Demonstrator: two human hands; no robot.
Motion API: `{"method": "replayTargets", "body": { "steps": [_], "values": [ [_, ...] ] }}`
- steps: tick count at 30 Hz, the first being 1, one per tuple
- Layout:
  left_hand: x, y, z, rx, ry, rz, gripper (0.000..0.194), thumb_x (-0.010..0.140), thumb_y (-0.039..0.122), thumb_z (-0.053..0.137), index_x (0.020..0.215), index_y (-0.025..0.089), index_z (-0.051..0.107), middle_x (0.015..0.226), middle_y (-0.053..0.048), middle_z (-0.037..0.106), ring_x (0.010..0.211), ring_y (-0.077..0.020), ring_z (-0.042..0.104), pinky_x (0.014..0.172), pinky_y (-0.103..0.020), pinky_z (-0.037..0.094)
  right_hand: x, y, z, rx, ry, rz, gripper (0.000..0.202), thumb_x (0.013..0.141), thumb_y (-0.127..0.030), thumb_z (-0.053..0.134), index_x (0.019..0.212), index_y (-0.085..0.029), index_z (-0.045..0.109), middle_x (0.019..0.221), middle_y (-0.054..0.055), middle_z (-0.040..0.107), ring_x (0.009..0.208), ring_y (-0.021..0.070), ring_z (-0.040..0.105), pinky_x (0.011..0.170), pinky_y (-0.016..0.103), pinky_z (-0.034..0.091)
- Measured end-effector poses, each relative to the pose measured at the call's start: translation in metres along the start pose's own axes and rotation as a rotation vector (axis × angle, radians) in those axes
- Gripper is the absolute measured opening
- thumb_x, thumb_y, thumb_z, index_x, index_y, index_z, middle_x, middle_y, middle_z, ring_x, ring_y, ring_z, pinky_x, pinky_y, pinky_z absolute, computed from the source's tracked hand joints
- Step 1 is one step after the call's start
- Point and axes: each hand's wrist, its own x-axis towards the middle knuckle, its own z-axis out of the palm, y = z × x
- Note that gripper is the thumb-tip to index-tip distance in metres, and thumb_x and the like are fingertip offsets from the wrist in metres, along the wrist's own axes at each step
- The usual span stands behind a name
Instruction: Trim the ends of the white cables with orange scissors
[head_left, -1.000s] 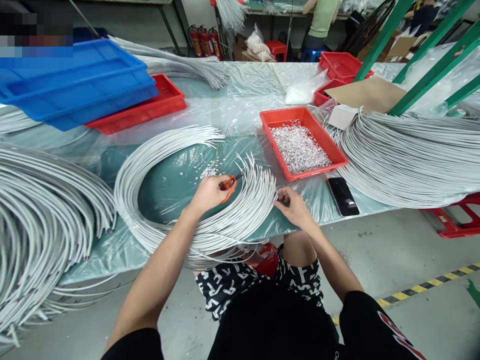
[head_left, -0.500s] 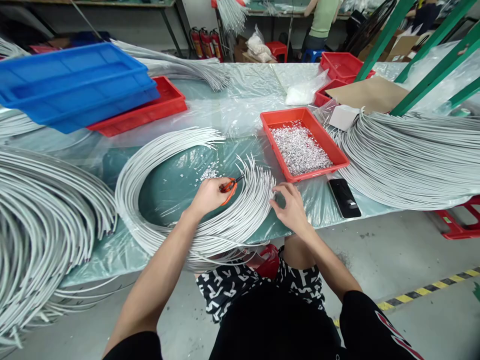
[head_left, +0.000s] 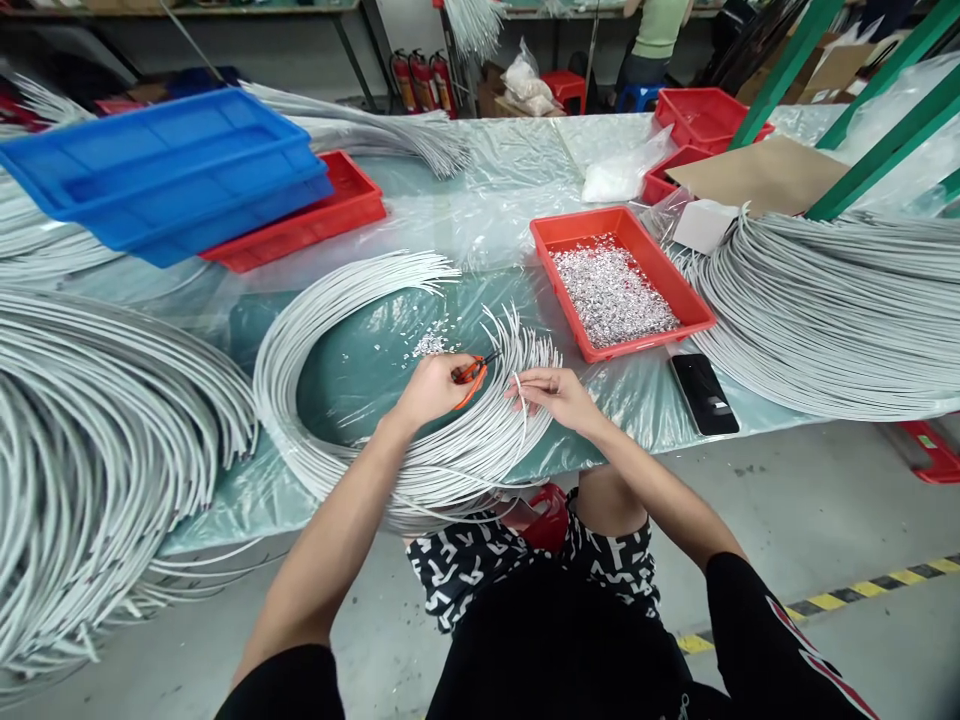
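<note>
My left hand (head_left: 435, 390) is closed around a pair of orange-handled cutters (head_left: 471, 375), whose dark tip points right toward the cable ends. Pinched in the fingers of my right hand (head_left: 553, 393) is the end of one white cable (head_left: 522, 412), lifted a little off the rest. Under and around both hands lies a big curved bundle of white cables (head_left: 281, 370), with its loose ends fanned out beneath my right hand. Small silvery-white scraps (head_left: 431, 343) are scattered on the green tabletop inside the curve.
A red tray (head_left: 622, 285) of small shiny pieces sits right of the bundle, with a phone (head_left: 705, 393) near the table edge. More grey cable bundles lie at left (head_left: 112, 430) and right (head_left: 847, 310). Blue trays (head_left: 172, 170) are stacked at back left. A person (head_left: 656, 45) is far behind.
My right hand has moved left from the outer side of the cable ends and now pinches one cable end. The left hand still holds the cutters. The whole view has shifted slightly.
</note>
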Motion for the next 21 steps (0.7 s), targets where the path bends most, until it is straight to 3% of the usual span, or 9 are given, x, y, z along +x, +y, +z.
{"method": "replayTargets", "body": {
  "steps": [3,12,16,21],
  "values": [
    [-0.001,0.006,0.002,-0.066,-0.089,-0.005,0.026,0.081,0.035,0.062,0.066,0.014,0.058,0.059,0.006,0.039,0.059,-0.0077,0.032,0.055,-0.021,0.027,0.005,0.002,0.000,0.088,0.022,0.030,0.040,0.076,-0.056,0.077,0.089,-0.018,0.070,0.076,0.004,0.074,0.064,0.0174,0.069,0.052,0.026,0.051],
    [-0.003,0.018,-0.002,-0.167,-0.228,0.087,0.035,0.084,0.045,0.066,0.074,0.011,0.066,0.066,0.002,0.050,0.063,-0.0095,0.039,0.059,-0.021,0.034,-0.003,-0.001,0.007,0.066,0.096,-0.049,0.039,0.085,-0.059,0.068,0.087,-0.020,0.073,0.062,-0.002,0.062,0.053,0.0142,0.058,0.051,0.028,0.047],
    [-0.004,0.018,-0.003,-0.128,-0.206,0.061,0.039,0.085,0.046,0.065,0.067,0.011,0.063,0.061,0.003,0.043,0.059,-0.0082,0.033,0.055,-0.021,0.029,-0.004,0.000,0.007,0.039,0.107,-0.047,0.040,0.085,-0.061,0.068,0.092,-0.022,0.074,0.062,-0.002,0.061,0.053,0.0145,0.057,0.052,0.029,0.046],
    [-0.007,0.022,-0.003,-0.221,-0.309,0.026,0.043,0.084,0.049,0.065,0.062,0.013,0.060,0.055,0.005,0.035,0.054,-0.0073,0.027,0.047,-0.021,0.021,-0.003,-0.001,0.009,0.011,0.084,-0.086,0.037,0.086,-0.058,0.067,0.089,-0.022,0.074,0.059,-0.003,0.060,0.051,0.0123,0.052,0.048,0.027,0.042]
  ]
}}
